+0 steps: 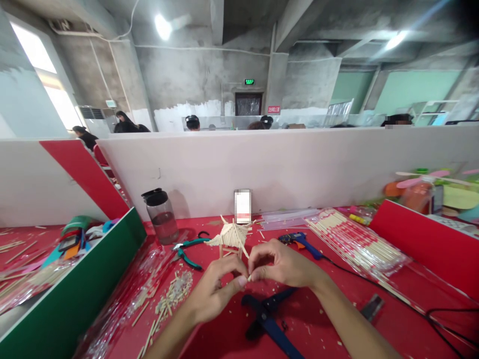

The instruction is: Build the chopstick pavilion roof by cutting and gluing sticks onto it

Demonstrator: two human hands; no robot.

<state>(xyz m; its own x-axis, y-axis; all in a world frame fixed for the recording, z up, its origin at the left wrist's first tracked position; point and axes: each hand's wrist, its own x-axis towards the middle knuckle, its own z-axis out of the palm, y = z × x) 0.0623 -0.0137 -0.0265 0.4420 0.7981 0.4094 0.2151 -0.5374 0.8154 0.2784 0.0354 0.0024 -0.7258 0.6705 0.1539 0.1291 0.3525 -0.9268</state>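
Just above the red desk [337,309], in front of a small stick-built pavilion [232,235], the left hand [213,289] and right hand [279,264] meet fingertip to fingertip, both pinched narrow on a short pale stick piece [249,277]. It looks very light, thin and stiff, likely to snap or slip if squeezed hard; a gentle pinch at each end suits it. Blue cutters [267,319] lie just below the hands
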